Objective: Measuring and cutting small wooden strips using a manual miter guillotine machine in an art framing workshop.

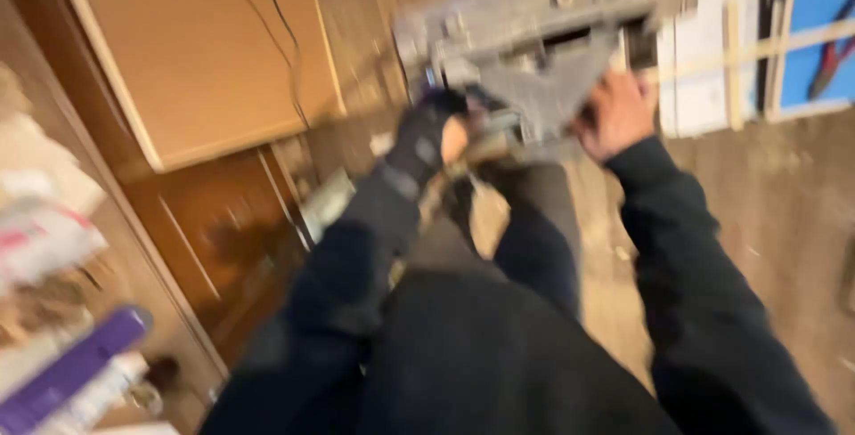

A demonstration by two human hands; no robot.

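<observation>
You've got the grey metal tool (534, 43) up in front of you over the floor (784, 221), both arms stretched out, and the picture is badly blurred. Your right hand (616, 114) is bare and wrapped closed around the tool's lower right edge, taking its weight, while your left hand (432, 137), half-covered by a dark fingerless glove, is curled shut against the underside near the nose, probably to steady it. Wooden boards (205, 52) lean at your left, and white panels (704, 61) lie just beyond the tool.
</observation>
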